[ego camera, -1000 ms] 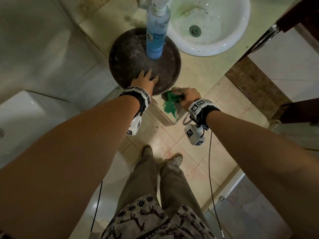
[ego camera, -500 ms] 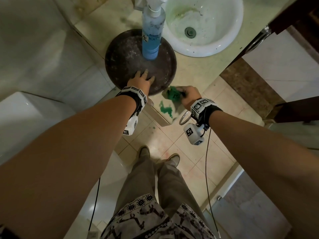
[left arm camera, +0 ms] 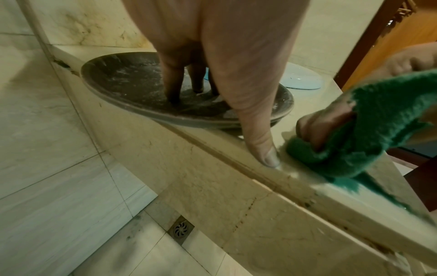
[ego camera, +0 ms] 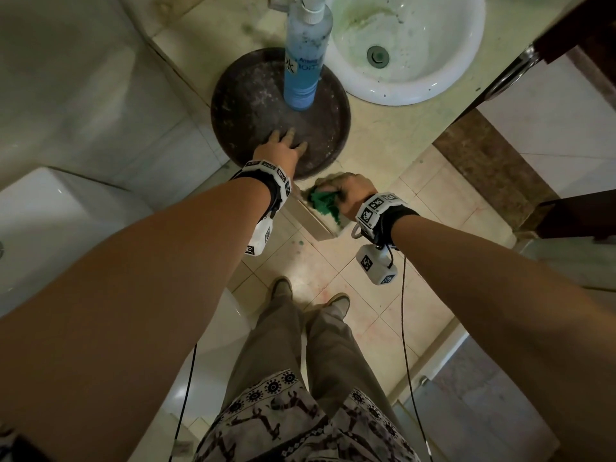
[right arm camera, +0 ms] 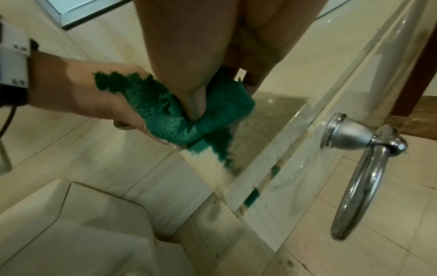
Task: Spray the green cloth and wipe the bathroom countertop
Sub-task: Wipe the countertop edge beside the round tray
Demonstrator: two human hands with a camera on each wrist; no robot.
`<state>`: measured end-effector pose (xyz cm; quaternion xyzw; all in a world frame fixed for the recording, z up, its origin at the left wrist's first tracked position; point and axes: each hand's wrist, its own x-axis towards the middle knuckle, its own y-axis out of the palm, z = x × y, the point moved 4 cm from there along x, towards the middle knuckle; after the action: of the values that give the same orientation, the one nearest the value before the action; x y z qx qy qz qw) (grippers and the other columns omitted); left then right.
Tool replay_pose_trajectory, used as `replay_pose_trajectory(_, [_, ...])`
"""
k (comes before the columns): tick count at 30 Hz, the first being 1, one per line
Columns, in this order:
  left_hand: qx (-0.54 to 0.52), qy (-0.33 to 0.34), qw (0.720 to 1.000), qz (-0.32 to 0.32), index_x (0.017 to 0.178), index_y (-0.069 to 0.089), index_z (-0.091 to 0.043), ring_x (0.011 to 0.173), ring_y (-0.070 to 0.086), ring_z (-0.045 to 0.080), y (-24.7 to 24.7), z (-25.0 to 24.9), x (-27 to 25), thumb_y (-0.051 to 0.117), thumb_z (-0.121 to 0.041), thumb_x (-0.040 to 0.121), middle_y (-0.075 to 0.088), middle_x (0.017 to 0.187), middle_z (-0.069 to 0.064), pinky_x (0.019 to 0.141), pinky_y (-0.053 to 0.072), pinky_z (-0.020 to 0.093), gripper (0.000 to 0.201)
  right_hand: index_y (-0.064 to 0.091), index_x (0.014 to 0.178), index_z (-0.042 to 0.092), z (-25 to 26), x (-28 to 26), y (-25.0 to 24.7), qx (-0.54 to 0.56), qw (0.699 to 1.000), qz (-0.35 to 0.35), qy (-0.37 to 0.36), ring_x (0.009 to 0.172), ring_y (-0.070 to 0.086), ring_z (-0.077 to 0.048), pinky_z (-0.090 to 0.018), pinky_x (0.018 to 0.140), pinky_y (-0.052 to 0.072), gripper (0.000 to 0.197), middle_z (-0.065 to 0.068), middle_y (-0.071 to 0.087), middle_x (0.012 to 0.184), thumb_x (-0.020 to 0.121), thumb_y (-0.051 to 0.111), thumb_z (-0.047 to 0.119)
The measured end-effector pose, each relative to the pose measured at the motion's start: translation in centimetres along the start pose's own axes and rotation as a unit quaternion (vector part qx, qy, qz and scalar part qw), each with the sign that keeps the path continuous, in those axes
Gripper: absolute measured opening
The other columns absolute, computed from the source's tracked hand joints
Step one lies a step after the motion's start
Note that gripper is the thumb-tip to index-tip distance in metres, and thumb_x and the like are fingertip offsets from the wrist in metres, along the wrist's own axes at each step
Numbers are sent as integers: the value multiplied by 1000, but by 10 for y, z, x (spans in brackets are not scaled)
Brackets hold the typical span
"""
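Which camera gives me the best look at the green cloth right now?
The right wrist view: the green cloth fills mid-frame, bunched in the right hand. The left wrist view shows it at the frame's edge; the head view shows only a small patch under the hand.

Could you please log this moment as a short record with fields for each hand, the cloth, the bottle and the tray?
left hand: fingers resting in the dark round tray, thumb on the countertop edge
right hand: grips the bunched green cloth
green cloth: pressed on the countertop's front corner, partly hanging over
spray bottle: upright on the tray, untouched
dark round tray: beside the white sink
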<state>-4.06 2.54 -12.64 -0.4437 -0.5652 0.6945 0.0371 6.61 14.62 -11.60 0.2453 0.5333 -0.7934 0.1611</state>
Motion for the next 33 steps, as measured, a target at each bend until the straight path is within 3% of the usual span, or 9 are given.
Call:
replay_pose_trajectory(7, [-3, 0, 1000, 4, 154, 12, -30, 149, 8, 36, -1, -1, -2, 79, -60, 64, 1, 164, 4, 110, 34, 51, 116, 60, 131, 34, -5, -9, 6, -30, 998, 53, -27, 126, 54, -27, -30, 108, 41, 55, 2, 57, 139, 85, 54, 4])
replay_pose_trajectory(16, [2, 3, 1000, 1, 154, 13, -28, 148, 8, 37, -1, -2, -3, 78, -57, 67, 1, 164, 6, 111, 34, 52, 112, 54, 135, 36, -12, -28, 14, -71, 994, 85, -17, 115, 61, -28, -29, 98, 46, 56, -1, 65, 129, 87, 54, 7])
replay_pose_trajectory(22, [11, -2, 1000, 5, 154, 9, -27, 149, 6, 37, 1, -5, -5, 77, -58, 68, -1, 164, 7, 114, 31, 53, 114, 57, 133, 36, -15, -35, 21, -118, 985, 124, -39, 117, 59, -27, -34, 103, 46, 53, 2, 67, 126, 87, 60, 8])
replay_pose_trajectory(25, [10, -16, 1000, 12, 154, 10, -23, 148, 7, 38, 0, -10, -6, 77, -51, 73, -1, 163, 10, 113, 31, 54, 109, 59, 130, 35, -22, -44, 25, -107, 984, 141, -28, 119, 58, -26, -36, 106, 44, 49, 5, 66, 126, 89, 61, 8])
replay_pose_trajectory(27, [6, -19, 1000, 14, 152, 17, -16, 146, 12, 39, -3, -15, -9, 77, -44, 76, 7, 161, 14, 111, 35, 54, 101, 59, 132, 27, -32, -49, 25, -77, 987, 138, 10, 120, 58, -28, -38, 107, 43, 49, -1, 66, 128, 88, 61, 6])
replay_pose_trajectory(30, [4, -5, 1000, 1, 143, 35, -9, 139, 29, 38, -18, -26, -19, 76, -44, 76, 32, 149, 16, 105, 42, 52, 86, 64, 127, 22, -52, -53, 12, 32, 990, 85, 105, 122, 56, -29, -43, 110, 40, 45, -8, 65, 128, 84, 66, 8])
replay_pose_trajectory(33, [-19, 10, 1000, -9, 130, 51, -11, 124, 49, 37, -29, -37, -21, 74, -45, 76, 50, 134, 13, 95, 50, 50, 68, 68, 119, 17, -66, -56, -11, 126, 979, 31, 159, 107, 62, -24, -30, 98, 47, 37, -9, 68, 120, 83, 66, 10])
